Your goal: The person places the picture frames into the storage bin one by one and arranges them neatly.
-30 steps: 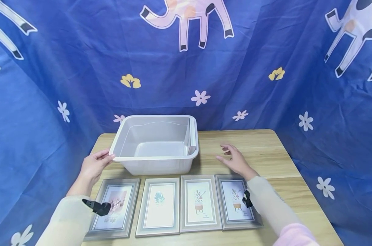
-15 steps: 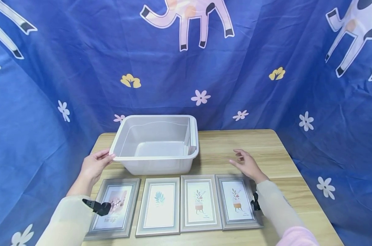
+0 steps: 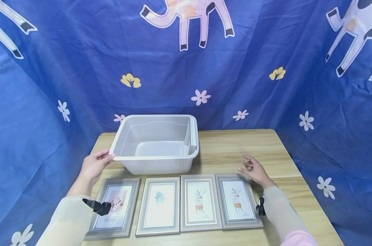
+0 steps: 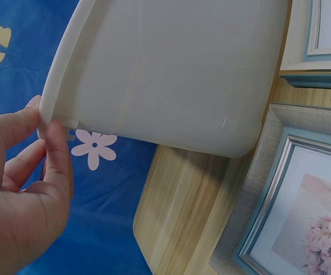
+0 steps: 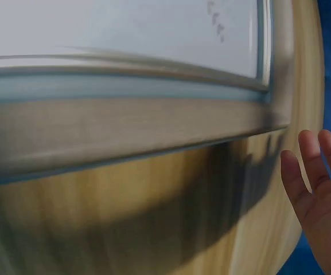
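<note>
My left hand [image 3: 93,167] pinches the front left rim of a grey-white plastic basin [image 3: 156,166]; in the left wrist view, thumb and fingers [image 4: 56,154] grip the basin's edge [image 4: 50,91]. A pale, flat-sided frame-like thing [image 3: 190,136] stands on edge inside, against the right wall. My right hand [image 3: 257,173] holds nothing, its fingers loosely bent. It hovers just beyond the top right corner of a picture frame [image 3: 237,201] with a potted-plant print. In the right wrist view, this frame's border [image 5: 131,129] lies to the left of the spread fingers [image 5: 311,154].
To the left lie a second potted-plant frame [image 3: 200,203], a blue-leaf frame [image 3: 159,206] and a pink-flower frame [image 3: 113,208], all flat in a row. The wooden table [image 3: 235,140] meets a blue printed curtain [image 3: 161,85] behind and at both sides.
My right hand has moved right and toward me, from beside the basin to the rightmost frame's top corner. The left hand and the basin have stayed in place.
</note>
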`<state>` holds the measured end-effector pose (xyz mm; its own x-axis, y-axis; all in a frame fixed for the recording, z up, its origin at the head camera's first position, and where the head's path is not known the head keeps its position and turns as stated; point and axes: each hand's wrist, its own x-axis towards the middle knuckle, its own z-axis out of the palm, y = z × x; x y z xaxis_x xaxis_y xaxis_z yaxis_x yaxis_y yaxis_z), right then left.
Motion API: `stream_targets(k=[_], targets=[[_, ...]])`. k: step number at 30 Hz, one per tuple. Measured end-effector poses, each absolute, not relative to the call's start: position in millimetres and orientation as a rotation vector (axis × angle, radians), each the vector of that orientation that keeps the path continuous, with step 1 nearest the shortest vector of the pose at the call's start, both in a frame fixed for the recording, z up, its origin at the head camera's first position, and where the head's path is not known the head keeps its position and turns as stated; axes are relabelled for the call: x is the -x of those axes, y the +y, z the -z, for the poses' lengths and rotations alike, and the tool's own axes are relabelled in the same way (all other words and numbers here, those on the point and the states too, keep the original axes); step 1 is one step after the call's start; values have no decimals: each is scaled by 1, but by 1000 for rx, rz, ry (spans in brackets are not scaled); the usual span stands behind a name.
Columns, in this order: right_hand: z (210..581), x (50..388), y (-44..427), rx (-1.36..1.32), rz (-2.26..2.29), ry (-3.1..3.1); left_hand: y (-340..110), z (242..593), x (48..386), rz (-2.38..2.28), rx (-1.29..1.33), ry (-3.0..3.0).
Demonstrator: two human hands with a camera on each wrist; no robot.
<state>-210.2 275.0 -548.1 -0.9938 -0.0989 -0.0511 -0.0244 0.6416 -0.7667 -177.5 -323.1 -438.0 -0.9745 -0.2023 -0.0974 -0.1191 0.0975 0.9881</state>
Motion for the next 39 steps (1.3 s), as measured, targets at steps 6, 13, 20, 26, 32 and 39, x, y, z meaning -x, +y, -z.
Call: stream_targets(k=[6, 13, 20, 26, 32, 39], targets=[[556, 201, 283, 27, 1288, 2700, -323, 438, 178, 2078, -345, -2244], [562, 194, 289, -64, 1360, 2594, -322, 436, 177, 2093, -332, -2231], [569, 190, 293, -91, 1448, 2563, -322, 435, 176, 2065, -332, -2263], [573, 185, 293, -195, 1436, 2524, -323, 437, 177, 2064, -338, -2265], [578, 182, 291, -251, 1449, 2514, -322, 437, 177, 2064, -340, -2267], [581, 181, 288, -247, 1490, 2522, -323, 438, 177, 2051, -352, -2276]])
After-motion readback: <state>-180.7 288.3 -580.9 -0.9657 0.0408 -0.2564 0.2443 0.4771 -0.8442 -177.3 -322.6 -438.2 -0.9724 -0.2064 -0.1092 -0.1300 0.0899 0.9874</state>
